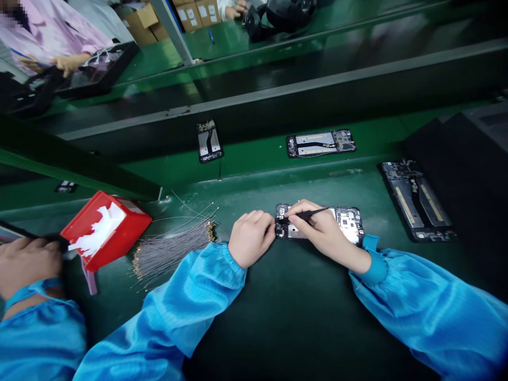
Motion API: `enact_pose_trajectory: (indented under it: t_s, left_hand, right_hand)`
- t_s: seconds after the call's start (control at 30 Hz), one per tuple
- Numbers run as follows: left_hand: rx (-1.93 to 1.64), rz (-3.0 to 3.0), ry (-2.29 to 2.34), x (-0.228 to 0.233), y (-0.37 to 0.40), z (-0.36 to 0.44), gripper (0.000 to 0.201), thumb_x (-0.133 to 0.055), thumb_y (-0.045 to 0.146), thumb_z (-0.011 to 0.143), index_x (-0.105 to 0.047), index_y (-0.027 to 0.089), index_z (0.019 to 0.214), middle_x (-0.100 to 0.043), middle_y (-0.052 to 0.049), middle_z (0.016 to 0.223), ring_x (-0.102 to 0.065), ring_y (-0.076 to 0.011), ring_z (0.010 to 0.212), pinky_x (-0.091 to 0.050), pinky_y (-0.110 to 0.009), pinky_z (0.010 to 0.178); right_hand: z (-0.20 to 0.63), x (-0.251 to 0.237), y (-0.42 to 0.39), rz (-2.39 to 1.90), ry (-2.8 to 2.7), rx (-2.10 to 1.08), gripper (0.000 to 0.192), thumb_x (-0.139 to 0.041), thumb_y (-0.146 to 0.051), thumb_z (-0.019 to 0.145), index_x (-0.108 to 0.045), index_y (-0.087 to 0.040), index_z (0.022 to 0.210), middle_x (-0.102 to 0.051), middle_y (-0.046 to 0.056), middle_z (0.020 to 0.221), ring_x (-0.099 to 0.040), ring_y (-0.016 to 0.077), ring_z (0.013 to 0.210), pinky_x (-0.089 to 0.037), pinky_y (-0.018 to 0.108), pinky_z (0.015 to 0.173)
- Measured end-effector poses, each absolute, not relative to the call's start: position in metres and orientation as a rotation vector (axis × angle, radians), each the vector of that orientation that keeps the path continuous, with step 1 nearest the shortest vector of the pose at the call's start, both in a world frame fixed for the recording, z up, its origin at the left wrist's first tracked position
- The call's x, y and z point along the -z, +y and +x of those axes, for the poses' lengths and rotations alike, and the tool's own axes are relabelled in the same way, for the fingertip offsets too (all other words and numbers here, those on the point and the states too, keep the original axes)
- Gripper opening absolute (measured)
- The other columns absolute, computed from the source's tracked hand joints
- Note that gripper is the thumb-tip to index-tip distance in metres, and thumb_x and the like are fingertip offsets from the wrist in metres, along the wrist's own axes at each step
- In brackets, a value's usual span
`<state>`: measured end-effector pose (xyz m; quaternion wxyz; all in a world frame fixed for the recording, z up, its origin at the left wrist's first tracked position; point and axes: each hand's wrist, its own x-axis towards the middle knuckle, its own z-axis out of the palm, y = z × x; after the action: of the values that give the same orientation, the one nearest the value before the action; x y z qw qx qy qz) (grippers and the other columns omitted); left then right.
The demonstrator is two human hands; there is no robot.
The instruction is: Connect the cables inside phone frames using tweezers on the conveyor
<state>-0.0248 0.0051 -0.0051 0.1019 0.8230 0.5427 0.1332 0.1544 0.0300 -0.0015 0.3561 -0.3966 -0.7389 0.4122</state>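
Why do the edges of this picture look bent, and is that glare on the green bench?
Head view: the wide lens bows the conveyor rail and stretches the blue sleeves; overhead light leaves pale sheen on the green bench; the far corners are soft, while the right hand with its black tweezers on the phone frame is sharp.

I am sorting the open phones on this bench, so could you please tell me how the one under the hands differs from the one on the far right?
The phone under the hands lies crosswise, while the phone on the far right lies angled, nearly lengthwise. The first is touched by the left hand and worked with black tweezers in the right hand; the second lies untouched. The first rests on the green mat, the second on a darker surface. Both lie open, insides showing.
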Motion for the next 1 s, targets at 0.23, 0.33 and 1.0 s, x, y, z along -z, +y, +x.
enact_pose_trajectory:
  t_s: [0.23,0.33,1.0]
  left_hand:
    - [-0.391,2.473,1.583,0.0068,0.0043,-0.0261,0.011,-0.044,0.021,0.081,-0.052,0.018,0.074,-0.051,0.000,0.068,-0.048,-0.0130,0.066,-0.037,-0.025,0.064]
    - [-0.393,2.481,1.573,0.0063,0.0038,-0.0261,0.012,-0.043,0.021,0.081,-0.052,0.018,0.074,-0.051,0.000,0.068,-0.047,-0.0132,0.067,-0.037,-0.025,0.064]
    - [-0.390,2.483,1.585,0.0060,0.0038,-0.0249,0.013,-0.042,0.020,0.081,-0.053,0.018,0.074,-0.052,0.000,0.069,-0.048,-0.0135,0.067,-0.039,-0.025,0.064]
  right_hand:
    - [0.1554,0.0011,0.0302,-1.021,-1.914,-1.069,0.010,-0.047,-0.021,0.084,-0.056,-0.020,0.082,-0.058,0.002,0.082,-0.056,0.0147,0.080,-0.042,0.029,0.072]
    - [0.1550,0.0007,0.0298,-1.023,-1.915,-1.071,0.010,-0.047,-0.021,0.084,-0.056,-0.020,0.082,-0.059,0.002,0.082,-0.056,0.0151,0.081,-0.043,0.029,0.073]
    - [0.1543,0.0025,0.0295,-1.004,-1.937,-1.059,0.010,-0.045,-0.021,0.085,-0.055,-0.020,0.083,-0.058,0.002,0.083,-0.055,0.0153,0.081,-0.043,0.031,0.075]
